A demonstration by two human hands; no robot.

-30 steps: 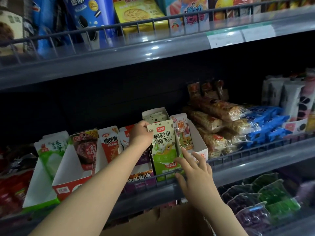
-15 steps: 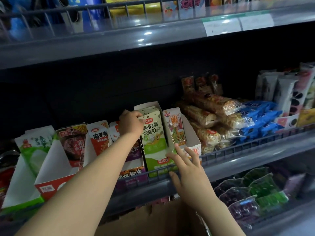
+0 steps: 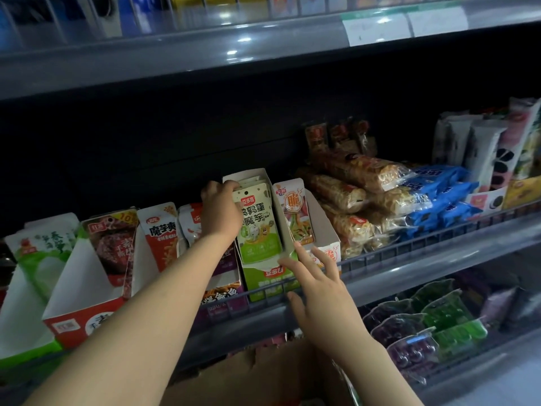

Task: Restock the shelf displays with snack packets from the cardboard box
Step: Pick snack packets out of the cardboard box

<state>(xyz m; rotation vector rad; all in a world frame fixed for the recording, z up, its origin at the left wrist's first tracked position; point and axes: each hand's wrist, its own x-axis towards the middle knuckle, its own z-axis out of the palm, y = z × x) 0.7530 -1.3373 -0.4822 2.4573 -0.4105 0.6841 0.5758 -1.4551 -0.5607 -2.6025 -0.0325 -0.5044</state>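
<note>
A green-and-white snack packet (image 3: 257, 222) stands upright at the front of a green display carton (image 3: 270, 278) on the middle shelf. My left hand (image 3: 219, 212) reaches over the carton's left side and grips the packet's upper left edge. More packets of the same kind stand behind it. My right hand (image 3: 317, 285) has its fingers spread, and its fingertips touch the carton's front right corner at the shelf rail. The brown cardboard box (image 3: 263, 376) sits low in the view, under my arms.
Red and white display cartons (image 3: 85, 315) with red packets stand to the left. An orange packet carton (image 3: 328, 244) is right of the green one. Wrapped rolls (image 3: 351, 183) and blue packs (image 3: 439, 194) lie further right. A wire rail (image 3: 409, 247) edges the shelf. Jelly cups (image 3: 424, 326) fill the lower shelf.
The green packet has slid deeper into its carton under my left hand. My right hand has stayed at the carton's front corner. The view has dropped slightly.
</note>
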